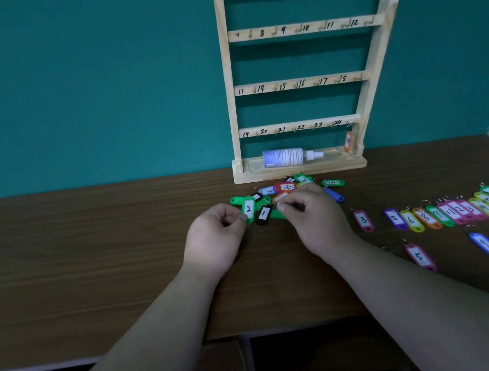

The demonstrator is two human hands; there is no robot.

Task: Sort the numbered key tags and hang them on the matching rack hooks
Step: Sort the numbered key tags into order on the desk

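While sorting is underway, the left hand [216, 240] is pinching a glossy green plastic tag marked 2 [249, 209], and the right hand [311, 217] is closing its fingertips on an orange tag [279, 196] in the loose pile on the dark wood-grain counter [92, 248]. Next, I judge, each needs placing in the numbered row [447, 212] before going to the pale wooden rack [295, 85].

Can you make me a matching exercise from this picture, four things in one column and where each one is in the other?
Things:
1. green key tag marked 2
2. orange key tag
3. white plastic bottle
4. pink key tag marked 3

Places:
A. lying on its side on the wooden rack's base
B. hanging from the hook under 24
C. pinched by the left hand
D. flat on the brown table, right of the right hand

Pairs: 1-C, 2-B, 3-A, 4-D
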